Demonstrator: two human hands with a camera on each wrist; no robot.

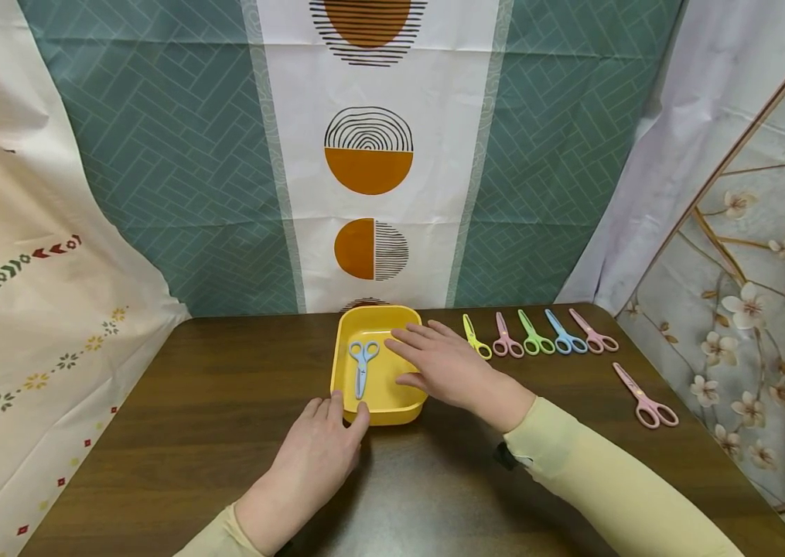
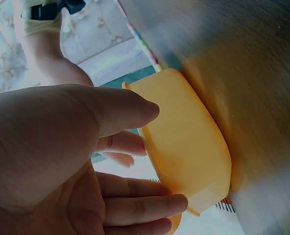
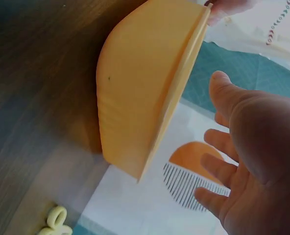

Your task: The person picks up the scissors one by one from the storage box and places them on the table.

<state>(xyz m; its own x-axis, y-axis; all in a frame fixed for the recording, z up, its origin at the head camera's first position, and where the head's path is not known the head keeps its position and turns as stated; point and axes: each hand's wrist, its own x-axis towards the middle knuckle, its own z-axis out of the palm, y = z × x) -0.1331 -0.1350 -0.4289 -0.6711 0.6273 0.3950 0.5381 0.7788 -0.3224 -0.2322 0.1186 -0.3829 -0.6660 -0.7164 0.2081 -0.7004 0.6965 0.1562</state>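
Note:
A yellow plastic tray (image 1: 392, 418) stands on the table, and one pair of light blue scissors (image 1: 364, 357) lies inside it, handles toward the back. At the tray's front left corner is my left hand (image 1: 319, 445), its thumb and fingers extended right at the rim. In the left wrist view those fingers lie along the tray's wall (image 2: 194, 142). My right hand (image 1: 458, 367) hovers over the tray's right side, fingers spread and holding nothing. The right wrist view shows that hand (image 3: 262, 147) apart from the tray's rim.
Behind my right hand, a row of scissors runs along the back right: yellow (image 1: 477, 338), pink (image 1: 506, 337), green (image 1: 535, 336), blue (image 1: 564, 334) and pink (image 1: 594, 333). Another pink pair (image 1: 645, 398) lies nearer the right edge. Patterned curtains (image 1: 183, 178) border the dark wooden table (image 1: 239, 379).

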